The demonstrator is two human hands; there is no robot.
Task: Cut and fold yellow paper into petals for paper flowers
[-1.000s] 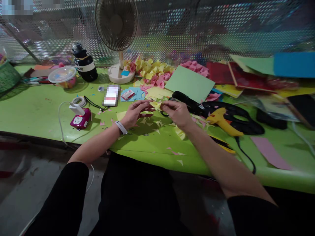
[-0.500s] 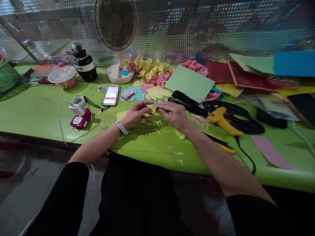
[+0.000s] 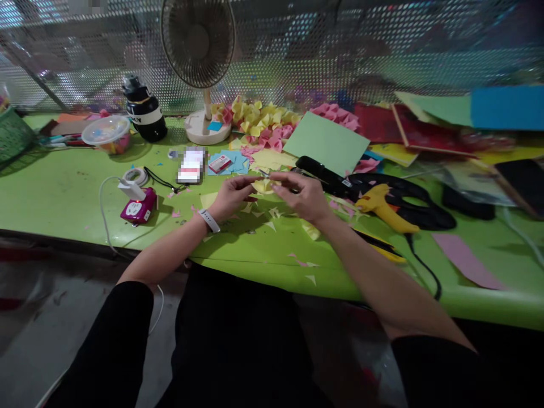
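My left hand (image 3: 232, 197) and my right hand (image 3: 302, 195) meet over the middle of the green table (image 3: 63, 192). Both pinch a small folded yellow paper piece (image 3: 262, 186) between their fingertips, a little above the tabletop. A white band is on my left wrist. Small yellow and pink paper scraps (image 3: 272, 218) lie scattered under and around my hands.
A yellow glue gun (image 3: 382, 208) with a black cord, a black stapler (image 3: 323, 173) and a green card (image 3: 327, 141) lie to the right. Folded yellow and pink pieces (image 3: 263, 126) pile by a fan (image 3: 199, 62). A pink socket (image 3: 138, 207), bowl (image 3: 106, 133) and black bottle (image 3: 144, 113) stand left.
My right hand has shifted slightly left and the yellow piece has turned between my fingertips. Both hands stay in the same spot over the table.
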